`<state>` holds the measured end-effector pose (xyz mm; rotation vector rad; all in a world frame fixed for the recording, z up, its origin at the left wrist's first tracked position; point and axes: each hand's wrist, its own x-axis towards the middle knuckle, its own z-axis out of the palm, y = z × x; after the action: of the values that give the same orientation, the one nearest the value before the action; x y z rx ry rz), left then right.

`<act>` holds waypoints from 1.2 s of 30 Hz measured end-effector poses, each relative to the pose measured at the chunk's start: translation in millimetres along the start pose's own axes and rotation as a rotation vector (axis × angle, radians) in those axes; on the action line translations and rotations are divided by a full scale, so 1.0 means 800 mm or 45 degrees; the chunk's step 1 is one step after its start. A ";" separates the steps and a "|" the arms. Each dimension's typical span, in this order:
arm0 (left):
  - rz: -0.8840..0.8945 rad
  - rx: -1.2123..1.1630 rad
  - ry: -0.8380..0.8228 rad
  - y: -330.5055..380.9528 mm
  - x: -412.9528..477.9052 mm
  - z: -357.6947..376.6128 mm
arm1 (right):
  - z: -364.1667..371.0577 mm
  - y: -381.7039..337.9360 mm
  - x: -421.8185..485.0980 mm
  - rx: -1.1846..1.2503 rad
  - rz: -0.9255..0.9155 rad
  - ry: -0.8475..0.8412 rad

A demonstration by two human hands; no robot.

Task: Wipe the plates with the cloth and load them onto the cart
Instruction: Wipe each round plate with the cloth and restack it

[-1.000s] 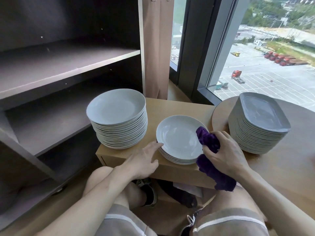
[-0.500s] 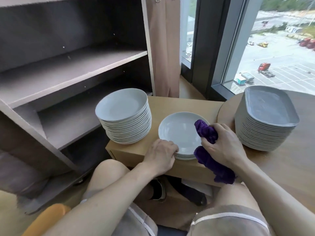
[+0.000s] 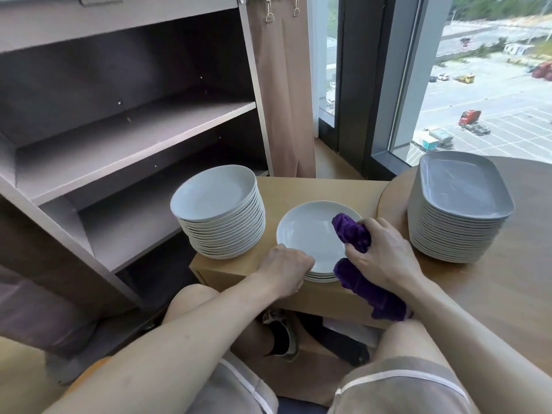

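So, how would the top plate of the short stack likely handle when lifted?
Probably rigid and breakable: the top plate looks like ceramic. Its glossy face may be slippery, so the left hand at its rim needs a firm hold. It likely lifts free, merely nested on the short stack.

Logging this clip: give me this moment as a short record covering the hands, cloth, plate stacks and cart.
left hand: grips the near-left rim of the short stack of round plates
right hand: grip on the bunched purple cloth, at the top plate's right side
short stack location: on the wooden box
tall stack of round plates: same box, to the left, apart from the short stack
stack of rectangular dishes: on the round table, right
cart: grey shelved unit left of the box
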<state>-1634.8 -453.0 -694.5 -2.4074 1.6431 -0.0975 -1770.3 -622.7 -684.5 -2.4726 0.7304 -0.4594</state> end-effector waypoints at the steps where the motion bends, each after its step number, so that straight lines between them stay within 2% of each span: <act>1: 0.007 0.024 -0.008 0.000 0.000 -0.002 | 0.000 0.000 0.000 0.002 -0.007 0.000; 5: 0.048 0.115 -0.056 0.008 -0.005 -0.003 | 0.000 -0.001 0.000 0.015 -0.016 -0.003; 8: 0.086 0.065 -0.037 0.009 -0.011 -0.002 | -0.001 -0.001 0.001 0.022 -0.018 0.000; 13: 0.151 -0.025 0.143 0.007 -0.022 0.006 | -0.003 0.002 0.002 0.047 0.021 0.016; 17: 0.163 -0.027 0.187 -0.005 -0.022 -0.008 | -0.002 0.003 0.002 0.044 0.016 0.029; 24: 0.429 0.296 0.335 -0.012 -0.037 -0.033 | 0.002 -0.002 -0.001 0.013 -0.023 -0.007; 27: 0.440 0.462 0.439 -0.020 -0.029 -0.052 | 0.004 -0.003 -0.001 0.004 -0.048 0.006; 36: 0.448 0.639 0.639 -0.068 -0.026 -0.111 | 0.002 -0.008 0.000 0.169 -0.122 0.190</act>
<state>-1609.2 -428.1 -595.1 -1.7741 1.9186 -0.9890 -1767.1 -617.4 -681.8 -2.3747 0.6192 -0.7114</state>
